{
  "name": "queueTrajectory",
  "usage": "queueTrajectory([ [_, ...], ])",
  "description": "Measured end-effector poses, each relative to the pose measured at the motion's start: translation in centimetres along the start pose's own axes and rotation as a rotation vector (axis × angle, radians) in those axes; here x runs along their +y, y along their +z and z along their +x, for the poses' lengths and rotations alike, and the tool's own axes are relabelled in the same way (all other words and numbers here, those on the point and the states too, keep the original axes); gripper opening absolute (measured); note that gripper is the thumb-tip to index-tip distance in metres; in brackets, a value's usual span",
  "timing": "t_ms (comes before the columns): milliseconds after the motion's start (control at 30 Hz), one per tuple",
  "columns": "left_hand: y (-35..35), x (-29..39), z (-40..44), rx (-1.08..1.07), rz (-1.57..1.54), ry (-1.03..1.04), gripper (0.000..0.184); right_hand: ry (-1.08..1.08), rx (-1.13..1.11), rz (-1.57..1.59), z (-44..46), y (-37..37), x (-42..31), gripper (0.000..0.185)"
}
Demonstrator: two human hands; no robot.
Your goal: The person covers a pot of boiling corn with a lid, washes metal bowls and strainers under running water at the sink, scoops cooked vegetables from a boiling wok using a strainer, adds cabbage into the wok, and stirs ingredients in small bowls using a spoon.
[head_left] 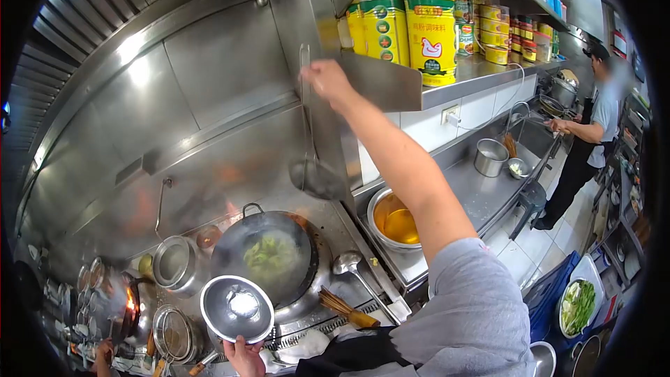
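Observation:
My left hand (246, 357) grips the near rim of a metal bowl (237, 308), which is tilted over the front edge of the stove. Raised at the upper middle, my right hand (326, 82) is closed round the handle of a strainer (317, 178) that hangs down against the steel wall. Green vegetables (269, 255) lie in steaming liquid in the black wok (227, 248), just behind the bowl. A ladle (347, 262) rests on the stove to the right of the wok, with a bamboo brush (349, 308) in front of it.
A pot of amber liquid (396, 220) stands right of the stove. Yellow cans (429, 40) line the shelf. Pots and a flame (130, 299) are at the left, near another person's hand (105, 352). A co-worker (590, 132) stands at the far right by the sink.

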State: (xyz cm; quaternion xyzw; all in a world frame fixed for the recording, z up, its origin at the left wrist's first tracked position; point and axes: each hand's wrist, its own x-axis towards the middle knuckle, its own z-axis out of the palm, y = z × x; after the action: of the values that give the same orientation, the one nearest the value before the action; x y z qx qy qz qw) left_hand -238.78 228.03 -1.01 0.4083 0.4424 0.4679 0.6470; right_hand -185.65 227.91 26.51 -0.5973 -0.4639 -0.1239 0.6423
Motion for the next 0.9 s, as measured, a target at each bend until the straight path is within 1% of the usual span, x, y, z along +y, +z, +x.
queueTrajectory([
  [33,-2.6,-1.9,1.7,-0.057,0.001,0.023,0.045,0.038,0.090,0.022,2.7,-0.2,-0.4,0.023],
  [67,-4.5,-3.1,2.8,-0.058,0.003,0.024,0.045,0.079,0.179,0.045,5.2,-0.4,-0.8,0.019],
  [133,-6.9,-4.5,4.0,-0.018,0.050,0.042,0.050,0.211,0.313,0.233,8.8,-1.3,-3.4,0.018],
  [200,-7.7,-4.2,3.4,-0.032,0.042,0.044,0.052,0.273,0.353,0.272,10.7,-2.3,-5.4,0.020],
  [233,-8.1,-4.2,2.9,0.000,0.034,0.073,0.051,0.270,0.350,0.275,11.5,-2.5,-5.4,0.020],
  [267,-7.0,-3.0,1.4,0.033,0.024,0.100,0.049,0.290,0.424,0.140,12.3,-2.5,-5.1,0.020],
  [300,-6.0,-1.6,-0.3,0.095,-0.037,0.037,0.044,0.308,0.493,0.005,13.3,-2.5,-4.9,0.021],
  [333,-6.3,-1.5,-0.7,0.105,-0.048,0.037,0.044,0.301,0.480,0.008,14.8,-2.6,-3.3,0.021],
  [367,-6.6,-1.5,-0.9,0.138,-0.027,0.034,0.043,0.254,0.407,-0.151,16.4,-2.9,-1.3,0.022],
  [400,-7.0,-1.6,-1.1,0.173,-0.004,0.029,0.041,0.229,0.361,-0.228,17.5,-3.2,-0.7,0.022],
  [433,-7.2,-1.5,-1.5,0.162,0.186,0.112,0.039,0.201,0.319,-0.304,18.5,-3.5,-0.4,0.023],
  [467,-7.2,-1.3,-1.9,0.173,0.182,0.109,0.039,0.285,0.304,-0.198,19.4,-3.8,-0.2,0.022],
  [500,-6.5,-0.6,-2.6,0.192,0.001,0.069,0.038,0.370,0.290,-0.094,19.5,-3.9,-0.6,0.021],
  [533,-6.1,-0.3,-3.1,0.210,-0.180,0.029,0.038,0.369,0.280,-0.092,19.5,-3.8,-0.9,0.021],
  [567,-8.1,-2.0,-2.0,0.210,-0.161,0.035,0.038,0.388,0.370,-0.006,18.7,-3.8,-2.3,0.019],
  [600,-8.5,-2.4,-1.8,0.220,-0.164,0.036,0.038,0.407,0.461,0.082,18.0,-3.8,-3.8,0.017],
  [633,-8.6,-2.5,-1.9,0.218,-0.083,0.063,0.039,0.411,0.442,0.071,17.8,-3.9,-4.5,0.013],
  [667,-8.6,-2.6,-2.2,0.215,0.000,0.088,0.039,0.412,0.435,0.072,17.9,-3.9,-4.3,0.013],
  [700,-8.4,-2.6,-2.3,0.220,-0.002,0.087,0.039,0.422,0.403,0.056,18.1,-3.9,-4.2,0.013],
  [767,-7.2,-1.8,-2.9,0.202,-0.104,0.038,0.040,0.428,0.368,0.042,18.6,-4.1,-3.7,0.013],
  [867,-7.4,-2.1,-2.7,0.163,-0.198,0.028,0.039,0.424,0.320,0.011,19.0,-3.9,-2.8,0.012],
  [900,-13.8,-7.6,1.0,0.027,0.635,0.280,0.040,0.416,0.324,0.035,18.7,-3.9,-2.9,0.012],
])
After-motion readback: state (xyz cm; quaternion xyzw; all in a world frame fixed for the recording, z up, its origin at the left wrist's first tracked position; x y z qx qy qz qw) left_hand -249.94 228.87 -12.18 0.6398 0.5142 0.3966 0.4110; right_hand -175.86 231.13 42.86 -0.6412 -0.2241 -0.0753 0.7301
